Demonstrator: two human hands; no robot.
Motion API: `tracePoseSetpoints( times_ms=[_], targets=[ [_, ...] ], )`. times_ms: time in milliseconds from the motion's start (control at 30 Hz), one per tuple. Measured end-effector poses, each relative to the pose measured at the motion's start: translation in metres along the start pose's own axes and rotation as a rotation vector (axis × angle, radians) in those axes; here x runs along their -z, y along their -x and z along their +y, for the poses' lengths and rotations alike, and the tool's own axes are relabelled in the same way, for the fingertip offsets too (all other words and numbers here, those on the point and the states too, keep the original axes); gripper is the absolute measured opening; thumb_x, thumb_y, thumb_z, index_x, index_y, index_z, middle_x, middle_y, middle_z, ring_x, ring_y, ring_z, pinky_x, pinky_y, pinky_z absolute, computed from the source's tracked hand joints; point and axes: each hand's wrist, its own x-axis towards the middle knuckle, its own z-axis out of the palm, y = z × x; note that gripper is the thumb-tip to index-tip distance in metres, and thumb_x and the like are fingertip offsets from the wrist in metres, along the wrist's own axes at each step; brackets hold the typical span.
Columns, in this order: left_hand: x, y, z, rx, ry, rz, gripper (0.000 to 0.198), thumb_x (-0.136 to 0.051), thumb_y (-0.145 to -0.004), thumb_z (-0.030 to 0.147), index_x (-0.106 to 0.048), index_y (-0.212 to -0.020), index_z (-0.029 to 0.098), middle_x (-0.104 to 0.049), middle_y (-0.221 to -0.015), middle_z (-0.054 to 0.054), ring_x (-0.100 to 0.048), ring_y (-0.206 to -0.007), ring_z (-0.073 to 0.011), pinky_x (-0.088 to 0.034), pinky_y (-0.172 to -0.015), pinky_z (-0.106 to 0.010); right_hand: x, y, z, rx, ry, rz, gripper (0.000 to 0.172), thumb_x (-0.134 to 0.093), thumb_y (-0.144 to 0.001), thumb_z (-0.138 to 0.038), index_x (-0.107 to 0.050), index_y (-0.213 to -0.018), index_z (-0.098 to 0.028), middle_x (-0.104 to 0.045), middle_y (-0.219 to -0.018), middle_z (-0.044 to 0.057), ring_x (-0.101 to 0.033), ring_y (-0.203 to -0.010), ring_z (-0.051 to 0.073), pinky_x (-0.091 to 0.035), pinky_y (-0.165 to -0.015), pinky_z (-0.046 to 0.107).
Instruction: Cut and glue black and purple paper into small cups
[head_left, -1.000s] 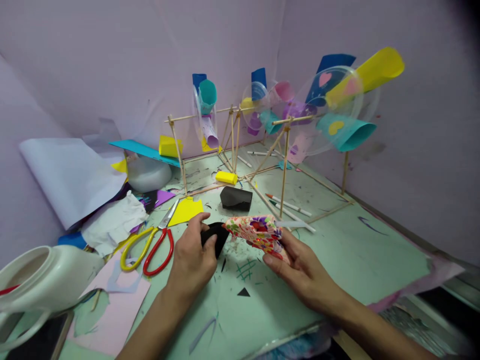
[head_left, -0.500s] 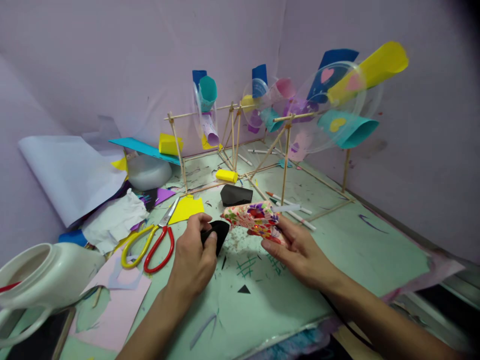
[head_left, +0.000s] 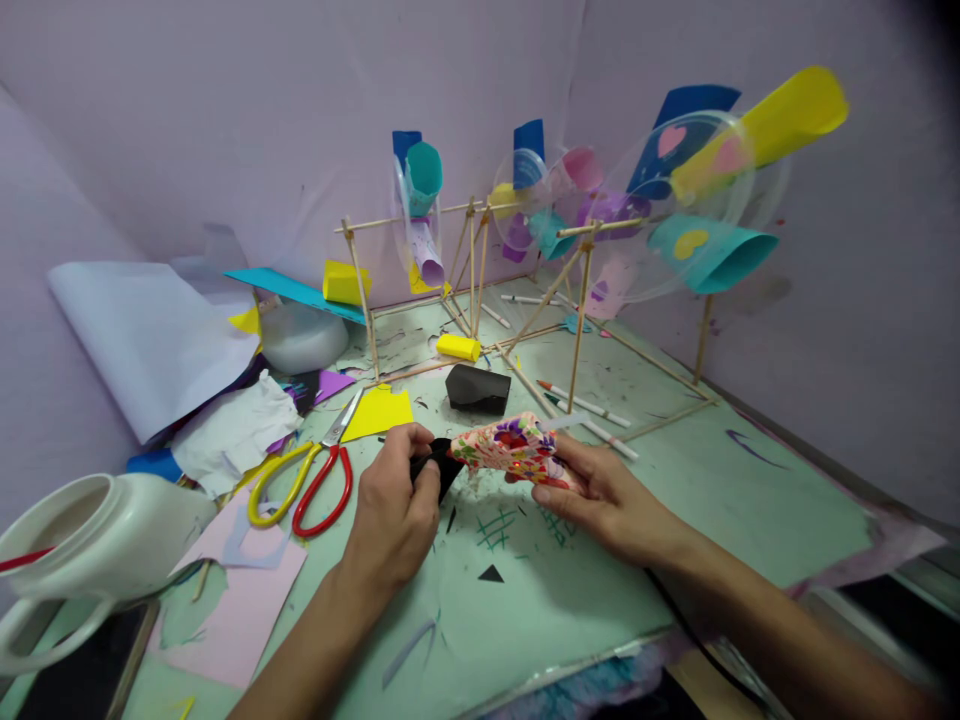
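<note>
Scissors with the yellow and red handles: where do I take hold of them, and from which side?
Probably by the two plastic handle loops, from the near side and above. The yellow-and-red-handled scissors lie flat on the green table, loops toward the person, shut blades pointing away at the yellow paper sheet.

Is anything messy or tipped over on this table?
Yes. The white jug at the near left lies on its side. Crumpled paper sits behind it, and black scraps dot the green table near the black piece in the left hand and the glue gun in the right hand.
</note>
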Motion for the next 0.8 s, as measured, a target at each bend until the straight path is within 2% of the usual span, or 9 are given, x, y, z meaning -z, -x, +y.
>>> tracePoseSetpoints(
  times_ms=[300, 800],
  targets=[
    [0.0001, 0.0002, -0.0006, -0.018, -0.013, 0.001, 0.012, -0.044, -0.079, 0.019, -0.047, -0.091, 0.021, -0.059, -0.086, -0.003, -0.059, -0.086, -0.02, -0.046, -0.076, -0.035, 0.0007, -0.003, 0.0066, -0.021, 0.039, 0.05, 0.029, -0.055, -0.078, -0.026, -0.06, -0.107, -0.021, -0.066, -0.091, 0.004, -0.061, -0.084, 0.023, -0.048, -0.081, 0.034],
    [0.0012, 0.0003, 0.0005, -0.022, -0.006, -0.02, 0.013, -0.044, -0.078, 0.018, -0.047, -0.091, 0.02, -0.059, -0.085, -0.003, -0.058, -0.084, -0.0191, -0.045, -0.076, -0.033, 0.0054, -0.006, 0.0067, 0.006, -0.011, -0.03, 0.04, -0.056, -0.078, -0.017, -0.055, -0.118, -0.02, -0.063, -0.113, 0.005, -0.057, -0.105, 0.025, -0.046, -0.088, 0.035]
  ],
)
